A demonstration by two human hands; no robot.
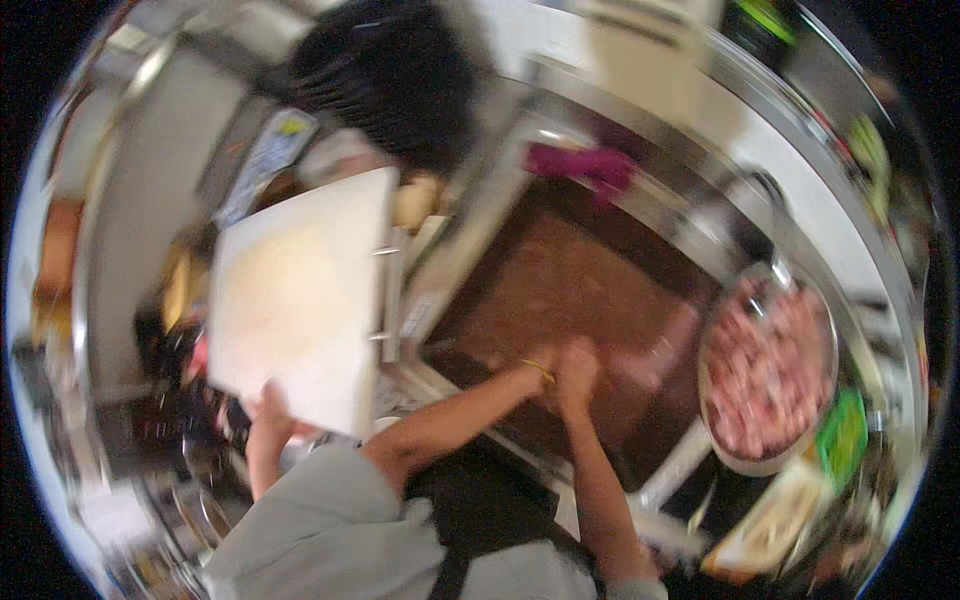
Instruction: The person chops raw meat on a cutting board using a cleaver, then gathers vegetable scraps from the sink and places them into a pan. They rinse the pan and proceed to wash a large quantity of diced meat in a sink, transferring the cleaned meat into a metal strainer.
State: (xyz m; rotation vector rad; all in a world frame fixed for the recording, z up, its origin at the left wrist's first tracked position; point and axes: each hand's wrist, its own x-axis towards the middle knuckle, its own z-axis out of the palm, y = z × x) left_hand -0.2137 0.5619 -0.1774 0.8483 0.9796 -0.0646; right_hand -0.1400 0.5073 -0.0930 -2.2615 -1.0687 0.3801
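Both of my hands meet over a large metal sink (470, 265) full of reddish-brown water (560, 270). My left hand (547, 388), with a yellow band at its wrist, lies against my right hand (577, 366). Motion blur smears the fingers, so what they hold, if anything, is hidden. Pale pinkish patches (665, 350) show in the water to the right of my hands. A metal bowl (707, 425) heaped with pink meat pieces (765, 365) stands at the sink's right side.
Another person's hand (268, 425) grips a large white cutting board (310, 290) at the left. A purple cloth or glove (585, 168) hangs at the sink's far rim. On the right are a bright green item (843, 435) and a wooden board (765, 530).
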